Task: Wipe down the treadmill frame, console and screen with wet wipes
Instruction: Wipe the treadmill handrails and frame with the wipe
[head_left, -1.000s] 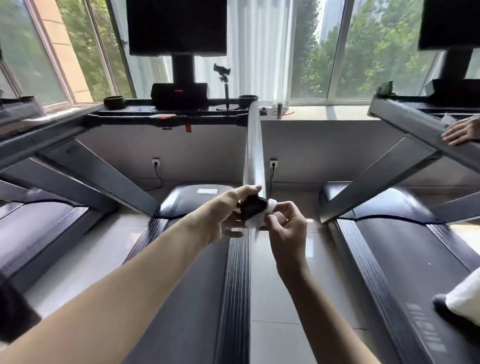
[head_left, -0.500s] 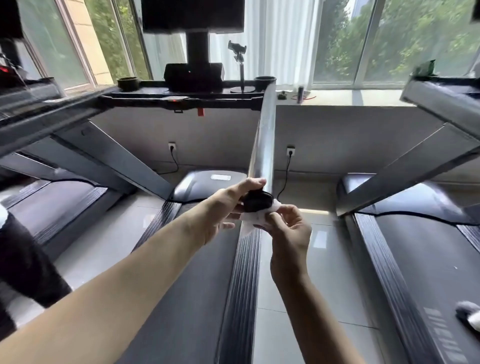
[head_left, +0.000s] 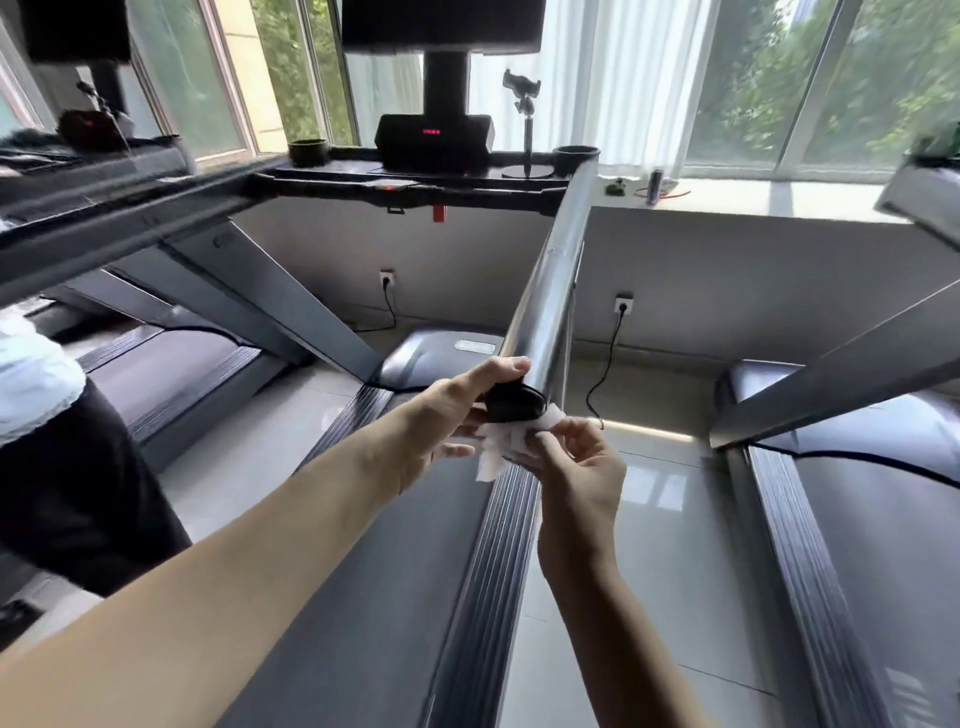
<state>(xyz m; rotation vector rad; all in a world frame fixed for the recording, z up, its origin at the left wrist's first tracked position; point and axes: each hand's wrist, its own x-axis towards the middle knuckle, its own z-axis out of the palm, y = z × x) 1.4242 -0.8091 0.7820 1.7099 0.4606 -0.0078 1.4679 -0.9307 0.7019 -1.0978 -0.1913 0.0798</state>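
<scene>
White wet wipe hangs bunched just under the black end cap of the silver handrail, at that rail's near end. The right hand pinches the wipe from the right. The left hand clasps the rail end from the left, thumb along the top and fingers beneath against the wipe. Both hands meet at the cap, neither clearly nearer. From there the rail's long axis runs away and upward, leaning slightly right, to the far console, with the dark screen above it. A wiping stroke would likely travel outward along that axis.
</scene>
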